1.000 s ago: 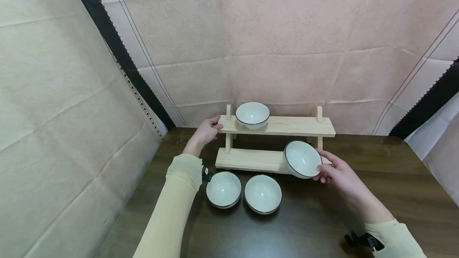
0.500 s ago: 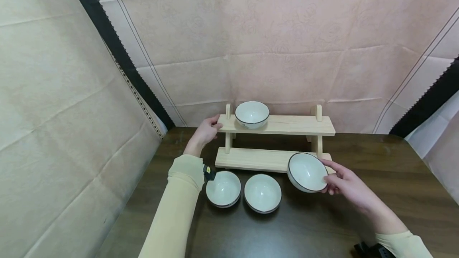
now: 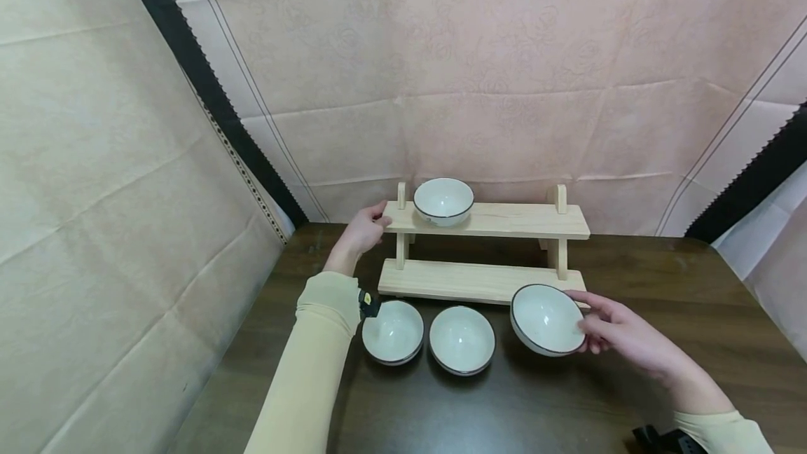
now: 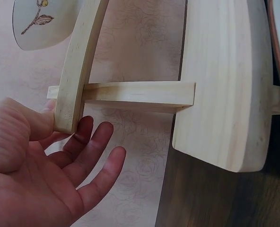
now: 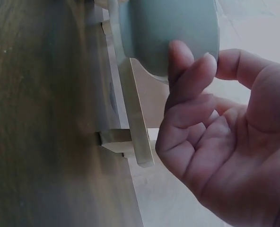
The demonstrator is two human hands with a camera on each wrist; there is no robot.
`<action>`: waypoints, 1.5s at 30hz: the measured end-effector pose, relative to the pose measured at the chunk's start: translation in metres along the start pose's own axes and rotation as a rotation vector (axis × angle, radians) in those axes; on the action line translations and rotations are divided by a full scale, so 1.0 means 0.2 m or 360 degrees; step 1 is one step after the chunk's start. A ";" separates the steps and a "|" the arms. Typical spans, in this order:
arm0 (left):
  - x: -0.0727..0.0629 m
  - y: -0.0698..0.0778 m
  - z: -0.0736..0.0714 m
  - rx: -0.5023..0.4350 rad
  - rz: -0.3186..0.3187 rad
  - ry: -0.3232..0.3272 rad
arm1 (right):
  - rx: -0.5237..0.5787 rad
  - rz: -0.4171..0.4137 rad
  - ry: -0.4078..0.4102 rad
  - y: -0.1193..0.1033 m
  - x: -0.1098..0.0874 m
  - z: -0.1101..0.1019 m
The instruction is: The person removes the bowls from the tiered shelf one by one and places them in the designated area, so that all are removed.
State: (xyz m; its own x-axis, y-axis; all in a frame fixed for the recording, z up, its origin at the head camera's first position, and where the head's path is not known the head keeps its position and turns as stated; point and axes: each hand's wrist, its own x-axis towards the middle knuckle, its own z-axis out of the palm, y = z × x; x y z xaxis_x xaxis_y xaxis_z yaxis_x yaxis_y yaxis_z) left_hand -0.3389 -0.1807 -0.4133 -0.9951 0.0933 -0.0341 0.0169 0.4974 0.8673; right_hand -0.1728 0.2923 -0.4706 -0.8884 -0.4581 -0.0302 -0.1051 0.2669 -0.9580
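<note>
At its left end, the upper board of a two-tier wooden shelf (image 3: 517,219) is pinched between the thumb and fingers of my left hand (image 3: 362,233). The left wrist view shows that hand (image 4: 50,161) with some fingers spread beneath the board. My right hand (image 3: 621,331) holds a white, dark-rimmed bowl (image 3: 547,319) by its right side, in front of the lower board's right end. The right wrist view shows the thumb and fingers pinching the bowl (image 5: 173,33) at its rim and wall. Another bowl (image 3: 443,200) sits on the upper board's left part.
Two more places on the dark wooden table (image 3: 252,370) hold bowls: a left one (image 3: 393,331) and a right one (image 3: 462,340), side by side before the shelf; each seems stacked. A pale cloth (image 3: 492,76) hangs behind.
My right hand has drawn the bowl from over the lower board toward me and slightly right. My left hand keeps its hold on the shelf.
</note>
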 end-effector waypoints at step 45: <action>0.00 0.01 0.01 0.0028 0.0010 0.0021 | -0.0027 0.0047 -0.0339 0.09 0.04 0.05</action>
State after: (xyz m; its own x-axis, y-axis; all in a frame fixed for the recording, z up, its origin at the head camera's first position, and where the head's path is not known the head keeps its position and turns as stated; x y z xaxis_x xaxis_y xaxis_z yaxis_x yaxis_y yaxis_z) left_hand -0.3391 -0.1788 -0.4129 -0.9961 0.0851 -0.0218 0.0250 0.5117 0.8588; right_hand -0.1772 0.2857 -0.4912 -0.7770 -0.6180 -0.1196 -0.0893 0.2963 -0.9509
